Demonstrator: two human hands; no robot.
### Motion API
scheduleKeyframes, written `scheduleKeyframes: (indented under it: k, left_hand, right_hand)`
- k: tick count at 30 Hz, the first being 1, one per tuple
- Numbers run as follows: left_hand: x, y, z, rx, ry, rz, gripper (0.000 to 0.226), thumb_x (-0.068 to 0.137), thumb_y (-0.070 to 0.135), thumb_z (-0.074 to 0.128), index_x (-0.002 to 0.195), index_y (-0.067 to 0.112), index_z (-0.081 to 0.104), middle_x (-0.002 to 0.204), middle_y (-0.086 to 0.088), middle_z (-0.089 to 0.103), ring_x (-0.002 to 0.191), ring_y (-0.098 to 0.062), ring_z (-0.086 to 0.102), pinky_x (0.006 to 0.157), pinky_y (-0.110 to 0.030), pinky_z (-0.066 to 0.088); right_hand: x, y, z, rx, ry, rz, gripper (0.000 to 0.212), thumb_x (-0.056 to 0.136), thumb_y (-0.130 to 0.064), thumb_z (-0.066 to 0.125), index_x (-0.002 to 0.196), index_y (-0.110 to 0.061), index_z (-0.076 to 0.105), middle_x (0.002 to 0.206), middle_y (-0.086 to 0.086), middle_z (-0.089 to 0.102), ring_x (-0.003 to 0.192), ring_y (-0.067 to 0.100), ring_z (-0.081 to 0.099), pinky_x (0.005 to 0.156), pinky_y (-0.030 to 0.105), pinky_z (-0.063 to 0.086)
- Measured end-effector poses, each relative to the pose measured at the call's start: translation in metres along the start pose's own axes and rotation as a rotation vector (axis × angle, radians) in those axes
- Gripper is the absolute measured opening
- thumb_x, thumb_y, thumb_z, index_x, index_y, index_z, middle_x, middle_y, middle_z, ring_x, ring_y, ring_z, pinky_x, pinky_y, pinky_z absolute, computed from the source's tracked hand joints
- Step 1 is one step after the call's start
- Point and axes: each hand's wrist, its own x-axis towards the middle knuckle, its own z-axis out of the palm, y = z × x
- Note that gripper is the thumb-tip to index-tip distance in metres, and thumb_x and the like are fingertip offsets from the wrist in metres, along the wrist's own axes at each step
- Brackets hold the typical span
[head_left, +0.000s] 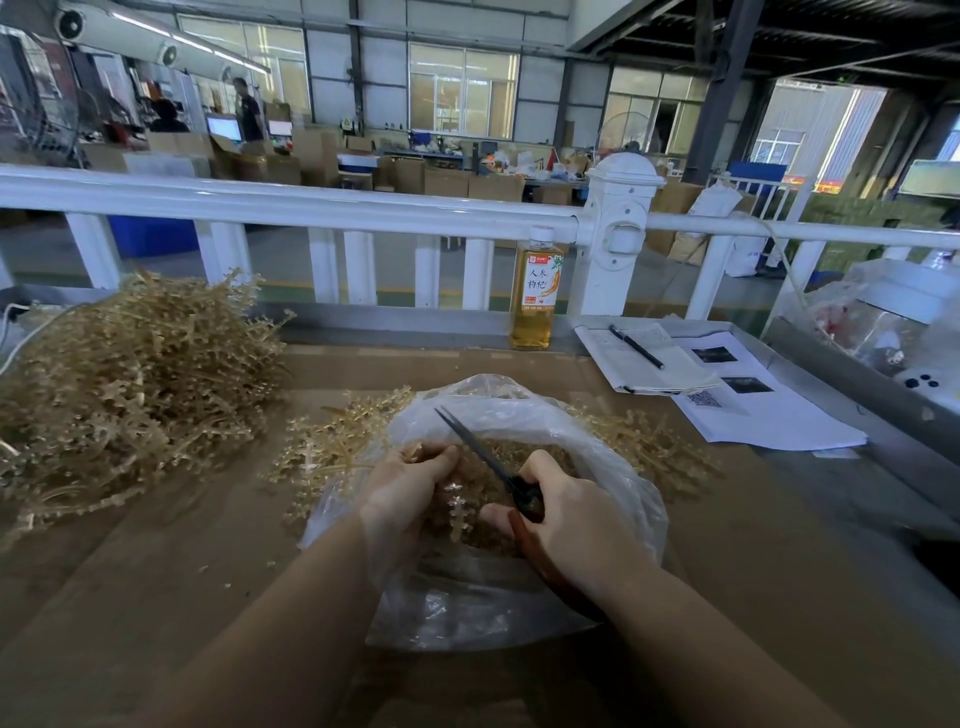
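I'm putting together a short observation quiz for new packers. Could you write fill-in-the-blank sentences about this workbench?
1. The scissors are gripped in the ____ hand.
2. The ____ hand holds a small tan sprig over the clear plastic bag.
3. The capped drink bottle by the white railing stands ____.
Missing words: right; left; upright.

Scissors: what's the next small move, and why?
Probably open the scissors and swing the blades onto the sprig for a snip. The right hand grips them with blades together, pointing away past the sprig, which the left hand holds over the open bag.
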Motion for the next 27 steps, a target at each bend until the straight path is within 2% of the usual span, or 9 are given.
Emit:
scheduleKeyframes:
  k: [4, 9, 13, 16, 18, 20, 22, 24, 27]
  left_hand:
    - [-0.009, 0.009, 0.004, -0.091, -0.059, -0.032, 0.027, 0.083, 0.025, 0.069, 0.098, 0.005, 0.062, 0.088, -0.016, 0.069, 0.075, -0.027, 0.070, 0.056, -0.031, 0.054]
    - [-0.022, 0.020, 0.006, -0.211, -0.186, 0.066, 0.056, 0.058, -0.019, 0.063, 0.109, 0.002, 0.057, 0.077, -0.012, 0.070, 0.059, -0.018, 0.070, 0.048, -0.023, 0.052]
    - [-0.023, 0.017, 0.004, -0.055, -0.061, 0.066, 0.026, 0.076, -0.015, 0.063, 0.098, 0.001, 0.064, 0.078, -0.015, 0.067, 0.060, -0.018, 0.070, 0.050, -0.025, 0.054]
    - [-0.020, 0.012, 0.004, 0.116, 0.001, 0.128, 0.009, 0.086, -0.001, 0.061, 0.090, 0.000, 0.069, 0.085, -0.018, 0.070, 0.077, -0.029, 0.069, 0.069, -0.038, 0.056]
    - [-0.020, 0.013, 0.005, 0.156, 0.033, 0.165, 0.012, 0.092, 0.005, 0.056, 0.089, 0.004, 0.067, 0.086, -0.017, 0.071, 0.079, -0.029, 0.068, 0.069, -0.037, 0.057]
    - [-0.023, 0.016, 0.005, 0.185, 0.029, 0.190, 0.013, 0.095, 0.010, 0.052, 0.090, 0.009, 0.064, 0.083, -0.012, 0.070, 0.073, -0.020, 0.066, 0.056, -0.026, 0.054]
    - [-0.027, 0.018, 0.003, 0.168, -0.069, 0.152, 0.008, 0.092, 0.010, 0.056, 0.100, 0.010, 0.060, 0.089, -0.010, 0.068, 0.075, -0.019, 0.067, 0.060, -0.027, 0.054]
    - [-0.031, 0.017, 0.001, 0.255, -0.154, 0.129, 0.030, 0.082, 0.000, 0.067, 0.107, 0.012, 0.054, 0.098, -0.011, 0.067, 0.080, -0.022, 0.069, 0.064, -0.029, 0.056]
    - [-0.034, 0.012, 0.003, 0.487, -0.093, 0.214, 0.047, 0.070, -0.010, 0.075, 0.097, 0.018, 0.049, 0.097, -0.009, 0.065, 0.075, -0.015, 0.065, 0.050, -0.014, 0.049]
  right_hand:
    - [0.000, -0.002, -0.002, 0.076, 0.107, 0.028, 0.030, 0.082, -0.059, 0.060, 0.088, -0.037, 0.041, 0.070, -0.021, 0.051, 0.063, -0.008, 0.051, 0.051, 0.010, 0.036]
    - [0.002, 0.001, -0.003, 0.121, 0.150, 0.083, 0.023, 0.084, -0.046, 0.067, 0.084, -0.038, 0.045, 0.070, -0.021, 0.056, 0.069, -0.011, 0.055, 0.055, 0.007, 0.038]
    - [0.001, 0.003, -0.003, 0.112, 0.164, 0.094, 0.021, 0.085, -0.046, 0.066, 0.088, -0.036, 0.047, 0.075, -0.018, 0.059, 0.071, -0.005, 0.056, 0.056, 0.012, 0.037]
    - [-0.002, 0.001, -0.003, 0.098, 0.182, 0.091, 0.021, 0.085, -0.047, 0.065, 0.091, -0.037, 0.048, 0.076, -0.019, 0.059, 0.072, -0.005, 0.056, 0.059, 0.013, 0.039]
    - [-0.003, 0.000, -0.004, 0.101, 0.196, 0.094, 0.021, 0.085, -0.047, 0.065, 0.091, -0.037, 0.048, 0.074, -0.019, 0.058, 0.071, -0.004, 0.055, 0.057, 0.013, 0.036]
    - [-0.003, -0.001, -0.005, 0.112, 0.206, 0.098, 0.020, 0.085, -0.046, 0.065, 0.090, -0.037, 0.048, 0.072, -0.019, 0.056, 0.069, -0.004, 0.054, 0.056, 0.014, 0.035]
    - [-0.004, -0.002, -0.006, 0.108, 0.209, 0.093, 0.020, 0.085, -0.046, 0.065, 0.091, -0.036, 0.048, 0.072, -0.019, 0.057, 0.070, -0.004, 0.055, 0.057, 0.013, 0.038]
    - [-0.004, -0.003, -0.005, 0.072, 0.211, 0.091, 0.021, 0.085, -0.047, 0.065, 0.093, -0.036, 0.048, 0.074, -0.020, 0.056, 0.071, -0.005, 0.055, 0.060, 0.012, 0.041]
    - [-0.005, -0.005, -0.005, 0.025, 0.224, 0.089, 0.022, 0.085, -0.047, 0.066, 0.094, -0.039, 0.048, 0.071, -0.025, 0.052, 0.067, -0.015, 0.049, 0.057, 0.005, 0.038]
